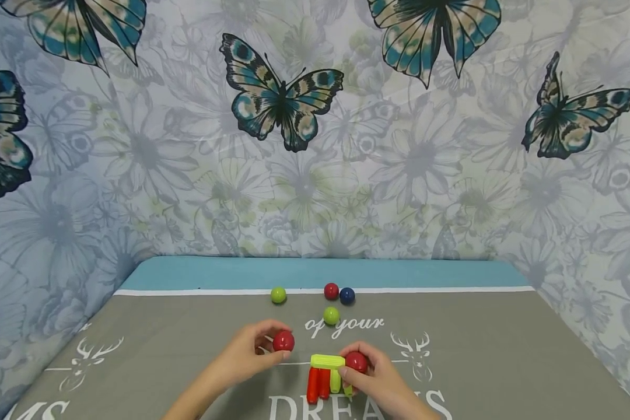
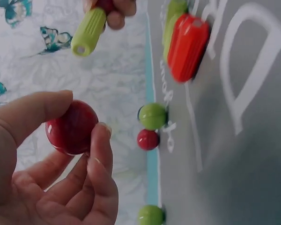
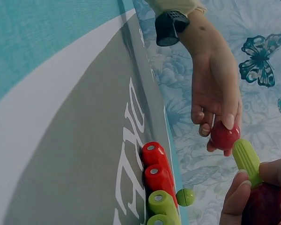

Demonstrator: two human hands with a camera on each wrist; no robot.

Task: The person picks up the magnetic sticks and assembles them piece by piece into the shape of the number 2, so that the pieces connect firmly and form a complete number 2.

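My left hand pinches a glossy red ball between thumb and fingertips, raised over the cloth. To its right, my right hand grips another red ball with a lime-green ridged stick at one side of it. The stick's free end points toward the left hand's ball, with a gap between them in the head view. Below the right hand lie two red ridged sticks and two lime-green ones, side by side; the right fingers partly cover one green stick.
Farther back on the grey printed cloth sit two lime-green balls, a red ball and a dark blue ball. A blue strip with a white line edges the table's far side. Behind it hangs a butterfly-patterned backdrop.
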